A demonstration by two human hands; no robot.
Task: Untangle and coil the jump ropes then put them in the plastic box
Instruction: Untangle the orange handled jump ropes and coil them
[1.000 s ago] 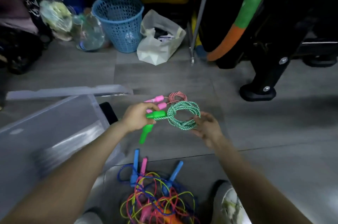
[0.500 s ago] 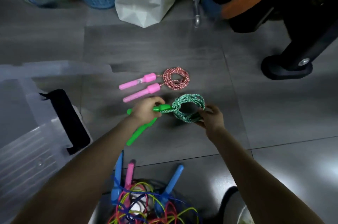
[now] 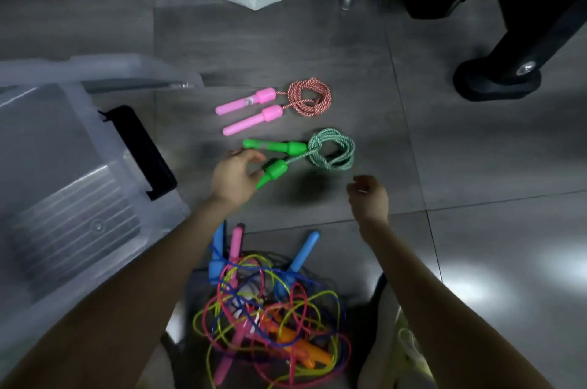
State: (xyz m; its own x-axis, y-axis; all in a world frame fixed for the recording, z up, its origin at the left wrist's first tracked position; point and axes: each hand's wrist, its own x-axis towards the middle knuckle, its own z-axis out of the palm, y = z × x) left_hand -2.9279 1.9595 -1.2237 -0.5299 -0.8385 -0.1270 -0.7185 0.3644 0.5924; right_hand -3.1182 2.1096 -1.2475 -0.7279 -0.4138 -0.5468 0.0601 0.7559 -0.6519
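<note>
A person crouched over the tiled floor (image 3: 286, 48) has just set down a coiled green jump rope (image 3: 332, 150), gripped in both hands half a second ago. The left hand (image 3: 235, 177) now hangs slack-fingered just beside the rope's nearer handle; I cannot tell whether it touches. The right hand (image 3: 370, 196) has drawn clear, loosely curled and empty. That makes two ropes coiled: the green, and a pink jump rope (image 3: 309, 99) at its twelve o'clock, each with two handles. One tangle (image 3: 273, 309) of thin cords waits at six o'clock, its rope count unreadable. The single plastic box (image 3: 63, 166), at nine o'clock, holds neither coil yet.
</note>
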